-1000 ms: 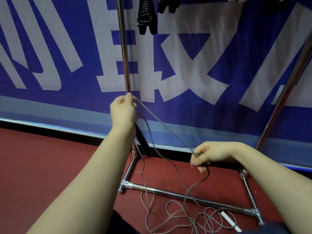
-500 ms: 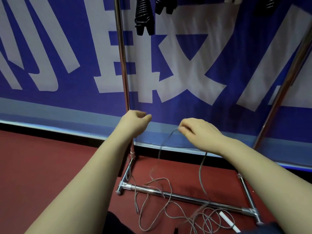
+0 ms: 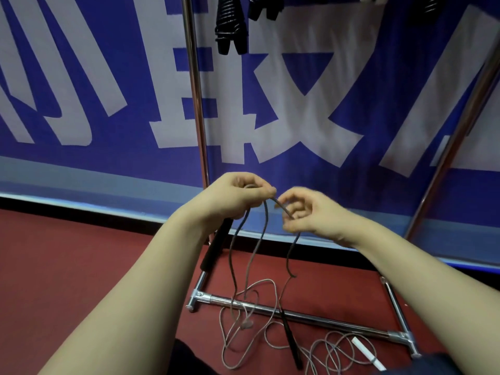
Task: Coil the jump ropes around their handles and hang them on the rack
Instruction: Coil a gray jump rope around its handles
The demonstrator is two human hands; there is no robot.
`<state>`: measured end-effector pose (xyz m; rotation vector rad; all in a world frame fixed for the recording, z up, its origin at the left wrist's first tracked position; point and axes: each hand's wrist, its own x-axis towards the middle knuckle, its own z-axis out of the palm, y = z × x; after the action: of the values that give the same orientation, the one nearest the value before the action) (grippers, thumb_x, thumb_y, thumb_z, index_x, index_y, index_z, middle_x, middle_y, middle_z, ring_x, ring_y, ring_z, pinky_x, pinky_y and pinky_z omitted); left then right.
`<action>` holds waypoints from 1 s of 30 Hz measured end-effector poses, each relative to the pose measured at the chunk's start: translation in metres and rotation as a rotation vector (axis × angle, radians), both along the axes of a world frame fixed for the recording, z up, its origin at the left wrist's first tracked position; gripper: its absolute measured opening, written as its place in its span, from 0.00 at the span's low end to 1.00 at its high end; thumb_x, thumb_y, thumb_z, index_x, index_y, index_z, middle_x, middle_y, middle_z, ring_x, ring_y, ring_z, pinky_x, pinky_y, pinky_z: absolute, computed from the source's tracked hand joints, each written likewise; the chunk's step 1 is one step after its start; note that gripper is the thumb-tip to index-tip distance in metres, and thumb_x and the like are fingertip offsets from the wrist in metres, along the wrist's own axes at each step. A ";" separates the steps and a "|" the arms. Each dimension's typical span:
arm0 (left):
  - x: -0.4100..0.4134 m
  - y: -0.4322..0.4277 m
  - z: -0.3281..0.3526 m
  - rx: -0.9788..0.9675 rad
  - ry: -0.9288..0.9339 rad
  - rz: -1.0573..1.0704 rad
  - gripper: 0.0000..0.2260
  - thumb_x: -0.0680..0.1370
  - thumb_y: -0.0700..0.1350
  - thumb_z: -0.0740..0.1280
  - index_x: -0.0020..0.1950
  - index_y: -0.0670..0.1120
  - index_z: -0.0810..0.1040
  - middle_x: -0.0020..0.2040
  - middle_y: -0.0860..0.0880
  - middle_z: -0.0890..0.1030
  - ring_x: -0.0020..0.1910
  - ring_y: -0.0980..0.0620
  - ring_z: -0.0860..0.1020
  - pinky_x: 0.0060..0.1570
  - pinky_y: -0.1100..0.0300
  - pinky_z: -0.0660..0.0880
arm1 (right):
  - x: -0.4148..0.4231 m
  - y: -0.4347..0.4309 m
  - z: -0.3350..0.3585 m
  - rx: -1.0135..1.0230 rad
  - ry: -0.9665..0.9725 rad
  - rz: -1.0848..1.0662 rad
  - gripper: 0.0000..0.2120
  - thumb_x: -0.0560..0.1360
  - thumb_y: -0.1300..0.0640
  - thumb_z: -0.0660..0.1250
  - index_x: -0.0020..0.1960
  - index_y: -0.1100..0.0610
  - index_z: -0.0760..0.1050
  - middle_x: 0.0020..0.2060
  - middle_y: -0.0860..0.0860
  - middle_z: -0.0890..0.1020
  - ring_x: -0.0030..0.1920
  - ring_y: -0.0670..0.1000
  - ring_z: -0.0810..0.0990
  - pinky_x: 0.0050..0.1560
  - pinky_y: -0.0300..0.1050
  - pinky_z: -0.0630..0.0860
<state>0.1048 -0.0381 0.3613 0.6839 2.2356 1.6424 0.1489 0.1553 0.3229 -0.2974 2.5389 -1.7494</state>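
A: What are the hands doing, and where is the rope?

B: Both hands meet mid-frame, in front of a blue banner [image 3: 81, 77]. The left hand [image 3: 238, 197] is curled tight round the top of a black handle [image 3: 217, 247], which hangs below the fist. Loops of the grey jump rope [image 3: 259, 239] are gathered in the same grip. The right hand [image 3: 311, 212], just beside it, is half closed and pinches the rope between thumb and fingertips. The rest trails down to the red floor [image 3: 67, 266].

A: What could go wrong from here?

B: The slack lies in tangled curls across the rack's base bar [image 3: 338, 322]. It is mixed with what looks like a second, paler rope near a white handle [image 3: 368, 353]. Drawing in more length could snag on that bar or drag the other rope along. The second black handle [image 3: 290, 339], lying near on the floor, may swing as it lifts. Loops pinned only by the left fingers could slip off.

A: And room to move?

B: The left upright [image 3: 196, 104] stands right behind the left hand. The right upright [image 3: 460, 163] leans well off to the right, and the space between them is open. Coiled ropes [image 3: 230, 23] hang at the top edge, so hanging space there is shared.
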 end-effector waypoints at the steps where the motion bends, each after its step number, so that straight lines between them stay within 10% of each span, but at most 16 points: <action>1: 0.000 0.000 0.002 0.110 -0.030 0.014 0.01 0.77 0.42 0.70 0.46 0.46 0.80 0.27 0.53 0.70 0.24 0.58 0.61 0.23 0.67 0.56 | -0.002 0.002 -0.008 0.078 -0.048 0.035 0.12 0.72 0.72 0.71 0.49 0.57 0.77 0.35 0.51 0.79 0.35 0.46 0.76 0.41 0.39 0.74; 5: -0.005 -0.004 0.012 0.529 -0.101 0.145 0.03 0.80 0.38 0.64 0.49 0.45 0.76 0.24 0.55 0.66 0.20 0.59 0.58 0.21 0.67 0.53 | -0.003 0.012 -0.047 0.537 -0.338 0.282 0.08 0.79 0.59 0.68 0.41 0.54 0.79 0.36 0.47 0.81 0.33 0.38 0.75 0.40 0.31 0.69; 11: -0.020 -0.027 0.014 0.586 -0.011 0.469 0.03 0.79 0.37 0.66 0.48 0.43 0.79 0.22 0.52 0.72 0.17 0.59 0.60 0.19 0.68 0.56 | -0.010 0.036 -0.067 0.869 -0.436 0.208 0.08 0.79 0.58 0.66 0.42 0.50 0.75 0.42 0.45 0.80 0.41 0.43 0.75 0.47 0.37 0.70; 17: -0.026 -0.035 -0.001 -0.134 0.110 0.549 0.14 0.79 0.40 0.61 0.63 0.44 0.79 0.49 0.38 0.83 0.22 0.54 0.67 0.19 0.68 0.61 | -0.011 0.023 -0.034 0.430 -0.034 -0.166 0.06 0.79 0.58 0.67 0.44 0.56 0.72 0.25 0.49 0.80 0.27 0.48 0.76 0.36 0.42 0.72; 21: -0.018 -0.023 -0.003 -0.129 0.095 0.375 0.14 0.79 0.43 0.66 0.64 0.48 0.79 0.35 0.47 0.80 0.21 0.55 0.65 0.22 0.67 0.63 | -0.008 0.001 -0.015 0.330 0.104 -0.149 0.06 0.76 0.55 0.71 0.40 0.52 0.77 0.25 0.50 0.74 0.28 0.48 0.72 0.34 0.46 0.73; 25: -0.005 -0.012 0.001 -0.117 -0.022 0.095 0.16 0.81 0.56 0.63 0.62 0.47 0.77 0.53 0.51 0.85 0.24 0.54 0.64 0.26 0.63 0.64 | -0.007 -0.019 -0.002 0.166 0.252 -0.200 0.04 0.74 0.58 0.73 0.40 0.51 0.82 0.34 0.61 0.77 0.34 0.48 0.71 0.38 0.45 0.70; 30: 0.002 -0.007 -0.002 -0.239 -0.015 -0.138 0.20 0.80 0.62 0.61 0.58 0.48 0.79 0.43 0.50 0.86 0.27 0.53 0.65 0.27 0.62 0.63 | -0.004 -0.032 0.010 0.019 0.376 -0.308 0.08 0.73 0.62 0.73 0.42 0.50 0.80 0.38 0.50 0.81 0.37 0.42 0.78 0.41 0.34 0.74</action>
<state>0.1064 -0.0453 0.3598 0.7407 2.2687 1.2853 0.1452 0.1234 0.3325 -0.2676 3.0020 -1.9274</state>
